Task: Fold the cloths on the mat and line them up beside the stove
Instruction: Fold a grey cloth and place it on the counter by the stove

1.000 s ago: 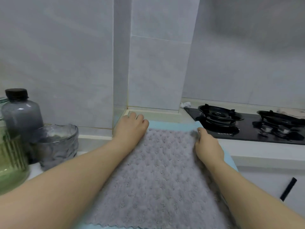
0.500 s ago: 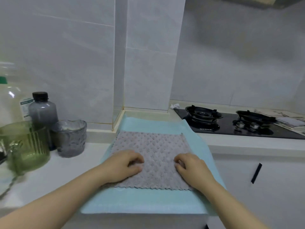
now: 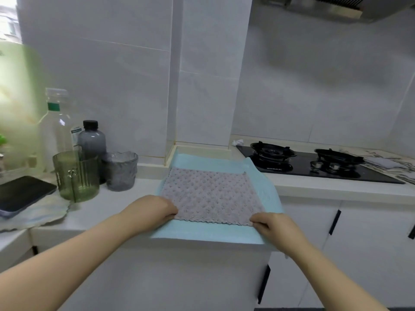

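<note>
- Grey cloth: dimpled texture, lay flat and unfolded on the mat, its scalloped near edge toward the person
- Mat: pale blue, spread on the white counter just left of the stove, its near edge at the counter front
- Left hand: fingers curled, gripped the cloth's near left corner
- Right hand: fingers curled, pinched the cloth's near right corner
- Stove: black, two burners, set in the counter right of the mat
- Green glass, grey tumbler, dark bottle, clear bottle: grouped left of the mat
- Phone: dark screen, far left
</note>
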A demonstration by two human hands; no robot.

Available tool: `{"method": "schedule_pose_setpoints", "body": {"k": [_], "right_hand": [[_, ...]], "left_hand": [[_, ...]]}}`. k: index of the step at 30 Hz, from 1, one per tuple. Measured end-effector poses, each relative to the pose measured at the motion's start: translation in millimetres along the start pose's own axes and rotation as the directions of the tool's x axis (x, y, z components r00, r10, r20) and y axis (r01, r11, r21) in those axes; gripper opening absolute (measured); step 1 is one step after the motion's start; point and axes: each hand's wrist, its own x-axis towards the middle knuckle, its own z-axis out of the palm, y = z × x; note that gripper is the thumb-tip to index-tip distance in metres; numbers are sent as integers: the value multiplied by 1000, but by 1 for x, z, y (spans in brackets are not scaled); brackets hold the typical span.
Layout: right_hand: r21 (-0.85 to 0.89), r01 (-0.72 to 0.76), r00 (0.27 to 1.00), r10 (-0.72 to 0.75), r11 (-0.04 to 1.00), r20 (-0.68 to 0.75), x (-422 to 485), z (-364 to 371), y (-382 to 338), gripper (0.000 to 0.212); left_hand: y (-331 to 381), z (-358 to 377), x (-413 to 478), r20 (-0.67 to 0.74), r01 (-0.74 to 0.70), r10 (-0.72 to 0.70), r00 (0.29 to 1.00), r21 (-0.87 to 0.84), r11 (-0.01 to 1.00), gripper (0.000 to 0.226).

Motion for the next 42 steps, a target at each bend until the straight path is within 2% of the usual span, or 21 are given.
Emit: {"method": "schedule_pose_setpoints", "body": {"k": [2, 4, 9, 11, 14, 16, 19, 22, 24, 27, 29, 32, 34, 36, 39, 42], "right_hand": [[-77, -27, 1000, 26, 997, -17, 3, 5, 1, 23], [-132, -53, 998, 51, 990, -23, 6, 9, -1, 25], [-133, -95, 995, 89, 987, -48, 10, 7, -8, 20], [-108, -111, 993, 107, 988, -42, 13, 8, -11, 19], [-29, -103, 994, 102, 994, -30, 16, 10, -11, 32], [37, -98, 994, 100, 994, -43, 13, 10, -8, 36], [65, -87, 993, 92, 994, -71, 9, 8, -6, 27], [55, -87, 992, 91, 995, -87, 4, 4, -5, 17], [71, -70, 994, 76, 995, -81, -1, -1, -3, 10], [170, -26, 1000, 27, 985, -6, -13, -18, -1, 12], [301, -55, 996, 31, 952, 84, -22, -33, -3, 15], [467, -147, 971, 37, 872, 235, -33, -51, -6, 15], [498, -211, 941, 38, 841, 335, -37, -60, -7, 11], [492, -247, 922, 46, 835, 384, -37, -65, -7, 8], [549, -276, 944, 116, 789, 307, -29, -63, -4, 8], [665, -284, 957, 245, 691, 154, -10, -51, -1, 8]], "left_hand": [[3, 6, 4, 22, 14, -17, 1000, 138, 990, 23], [6, 9, 7, 17, 61, -64, 998, 142, 988, 21], [10, 7, 12, -115, 176, -205, 972, -224, 959, 14], [11, 10, 14, -85, 173, -199, 976, -249, 953, 15], [9, 15, 14, -20, 186, -196, 980, -231, 955, 22], [5, 17, 14, -53, 196, -225, 973, -325, 925, 22], [-1, 17, 10, -114, 213, -294, 949, -454, 865, 26], [-6, 10, 2, -145, 222, -325, 935, -477, 850, 28], [-12, 1, -4, -121, 217, -313, 942, -489, 845, 23], [-23, -19, -15, 75, 189, -174, 982, -467, 864, 13], [-25, -32, -23, 212, 205, -100, 972, -561, 802, 15], [-27, -47, -34, 341, 276, -16, 940, -732, 623, 19], [-28, -57, -39, 416, 331, 36, 908, -769, 547, 17], [-29, -64, -39, 449, 359, 56, 892, -779, 514, 14], [-31, -66, -31, 396, 371, -45, 917, -806, 461, 7], [-31, -57, -13, 302, 372, -246, 921, -870, 323, 11]]}}
